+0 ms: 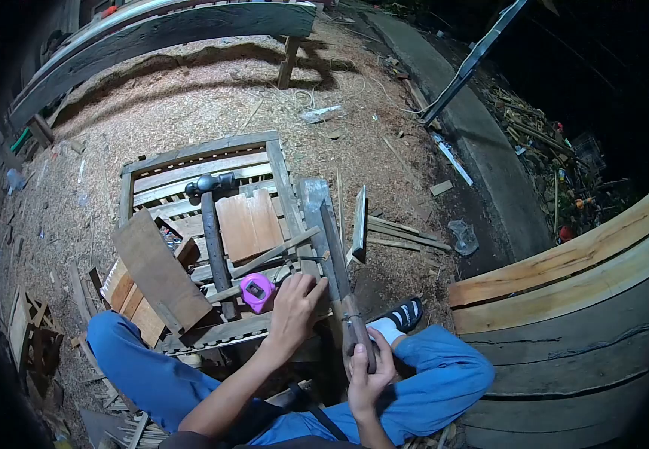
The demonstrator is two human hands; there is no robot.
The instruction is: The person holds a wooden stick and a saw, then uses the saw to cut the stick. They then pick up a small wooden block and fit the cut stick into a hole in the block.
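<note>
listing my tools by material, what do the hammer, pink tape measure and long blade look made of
Hammer: dull dark metal head; dark handle, material unclear. Tape measure: glossy pink case, likely plastic. Blade: flat, worn grey metal; brownish handle, probably wood, gripped by the right hand.

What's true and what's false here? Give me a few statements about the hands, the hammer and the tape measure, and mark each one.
1. The right hand grips the handle of a long blade. True.
2. The left hand holds the hammer. False: the hammer lies on the wooden frame, and the left hand rests beside the tape measure.
3. The tape measure is pink. True.
4. The person's trousers are red. False: they are blue.
</note>
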